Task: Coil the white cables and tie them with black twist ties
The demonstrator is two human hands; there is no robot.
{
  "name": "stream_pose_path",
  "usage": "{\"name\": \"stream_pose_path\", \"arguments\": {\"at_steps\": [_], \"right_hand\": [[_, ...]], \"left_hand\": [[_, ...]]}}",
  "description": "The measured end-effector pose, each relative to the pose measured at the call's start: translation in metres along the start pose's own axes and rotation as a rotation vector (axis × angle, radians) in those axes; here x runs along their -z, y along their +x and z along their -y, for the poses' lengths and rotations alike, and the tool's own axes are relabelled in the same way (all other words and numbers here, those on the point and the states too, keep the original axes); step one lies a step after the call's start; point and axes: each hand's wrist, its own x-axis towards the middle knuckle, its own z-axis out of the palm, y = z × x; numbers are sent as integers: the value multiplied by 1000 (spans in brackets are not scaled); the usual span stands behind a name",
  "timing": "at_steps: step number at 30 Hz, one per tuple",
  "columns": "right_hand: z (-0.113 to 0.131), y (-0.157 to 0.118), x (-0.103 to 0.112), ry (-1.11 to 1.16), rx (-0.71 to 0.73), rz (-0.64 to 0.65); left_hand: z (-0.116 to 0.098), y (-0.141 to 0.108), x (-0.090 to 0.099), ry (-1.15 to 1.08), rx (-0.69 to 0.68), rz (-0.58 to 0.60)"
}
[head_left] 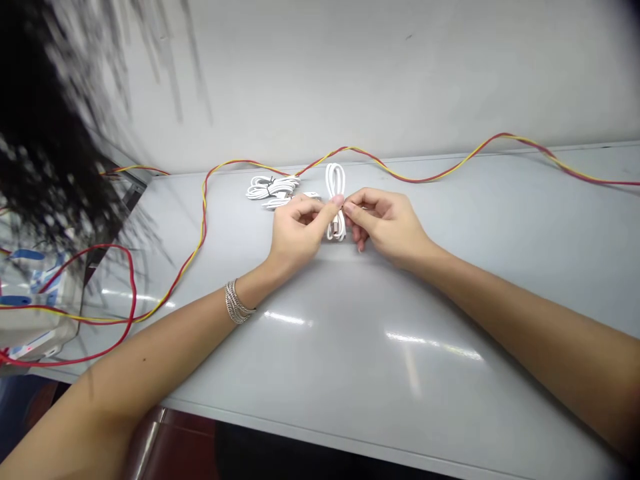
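Note:
A looped white cable point(335, 176) stands upright between my hands over the grey table, its metal plug showing at the lower end. My left hand point(300, 230) pinches the middle of this bundle between thumb and fingers. From the right, my right hand point(383, 220) touches the same spot with thumb and forefinger pressed together; whatever is between those fingertips is too small to make out. Behind my left hand lie more white cables, one coiled bundle point(273, 187) bound with a dark tie and another point(277, 203) partly hidden by the hand.
A twisted red and yellow wire point(204, 200) runs along the back of the table point(325, 353) and down its left side. At the far left sits a pale device point(45, 327) with red wires. Dark hair blurs the upper left. A pale wall rises behind.

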Motion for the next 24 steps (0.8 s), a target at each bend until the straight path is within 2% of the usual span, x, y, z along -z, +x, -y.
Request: {"name": "stream_pose_path", "arguments": {"at_steps": [5, 12, 17, 21, 24], "right_hand": [[4, -2, -2, -37, -29, 30], [1, -1, -1, -39, -2, 42], [0, -1, -1, -6, -10, 35], [0, 1, 1, 64, -16, 45], [2, 1, 1, 116, -38, 24]], "left_hand": [[1, 0, 0, 3, 3, -21], [5, 2, 2, 24, 41, 26], [9, 1, 3, 47, -30, 1], [9, 3, 3, -19, 19, 65], [8, 3, 1, -79, 39, 42]]}}
